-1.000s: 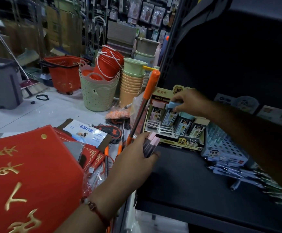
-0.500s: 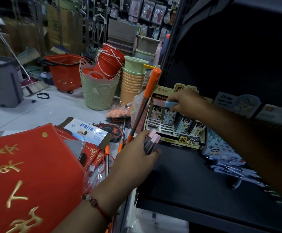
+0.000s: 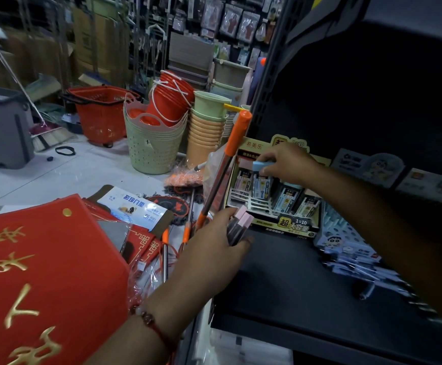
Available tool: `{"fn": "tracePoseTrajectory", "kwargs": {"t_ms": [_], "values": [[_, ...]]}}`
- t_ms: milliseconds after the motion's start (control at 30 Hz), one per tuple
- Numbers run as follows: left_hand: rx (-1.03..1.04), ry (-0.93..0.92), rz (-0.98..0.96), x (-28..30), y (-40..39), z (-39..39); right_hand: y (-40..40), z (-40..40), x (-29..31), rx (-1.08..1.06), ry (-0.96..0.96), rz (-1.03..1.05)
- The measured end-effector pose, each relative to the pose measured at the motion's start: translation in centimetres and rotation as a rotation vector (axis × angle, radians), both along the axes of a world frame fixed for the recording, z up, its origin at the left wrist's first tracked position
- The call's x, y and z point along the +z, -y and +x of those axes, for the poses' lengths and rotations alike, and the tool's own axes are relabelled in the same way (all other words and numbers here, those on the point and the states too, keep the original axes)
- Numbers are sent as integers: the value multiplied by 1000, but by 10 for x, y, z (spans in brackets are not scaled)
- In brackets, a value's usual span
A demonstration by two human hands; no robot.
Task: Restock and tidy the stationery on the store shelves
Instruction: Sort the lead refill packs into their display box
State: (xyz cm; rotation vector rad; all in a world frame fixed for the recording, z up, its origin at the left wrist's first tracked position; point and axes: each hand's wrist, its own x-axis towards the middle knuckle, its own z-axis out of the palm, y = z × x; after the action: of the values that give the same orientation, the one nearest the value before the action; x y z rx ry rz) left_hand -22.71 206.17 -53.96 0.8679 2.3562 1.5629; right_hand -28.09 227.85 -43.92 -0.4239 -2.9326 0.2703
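Note:
A yellow-trimmed display box [image 3: 291, 222] of refill packs stands at the left end of the dark shelf [image 3: 288, 280]. My right hand [image 3: 287, 164] reaches over the box and pinches a blue-capped pack [image 3: 262, 165] above its back row. My left hand [image 3: 214, 248] hovers at the shelf's front left corner and grips a small bundle of pink-capped packs [image 3: 239, 225]. Several packs stand upright in the box's white rack.
Cartoon-printed pen boxes [image 3: 343, 233] and loose pens lie right of the display box. An orange-handled mop pole [image 3: 227, 164] leans against the shelf upright. Red felt banners [image 3: 46, 272] are piled at lower left. Stacked baskets [image 3: 151, 143] and buckets stand on the floor behind.
My right hand has shifted the blue-capped pack a little left and back over the display box. My left hand stays put with its bundle.

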Motion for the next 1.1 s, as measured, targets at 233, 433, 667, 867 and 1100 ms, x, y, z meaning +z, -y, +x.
{"fn": "tracePoseTrajectory", "kwargs": {"t_ms": [233,433,667,867,1100], "values": [[-12,4,26,0,-2,-1,-12,3,-5,-44,37,28],[-28,14,35,1,-4,0,-7,7,-30,-3,-23,688],[-14,33,41,-2,0,-3,-6,13,-47,-66,26,666],[11,85,70,0,7,2,1,21,-51,-159,72,504],[5,69,48,10,6,16,-2,22,-49,-157,78,376]]}}
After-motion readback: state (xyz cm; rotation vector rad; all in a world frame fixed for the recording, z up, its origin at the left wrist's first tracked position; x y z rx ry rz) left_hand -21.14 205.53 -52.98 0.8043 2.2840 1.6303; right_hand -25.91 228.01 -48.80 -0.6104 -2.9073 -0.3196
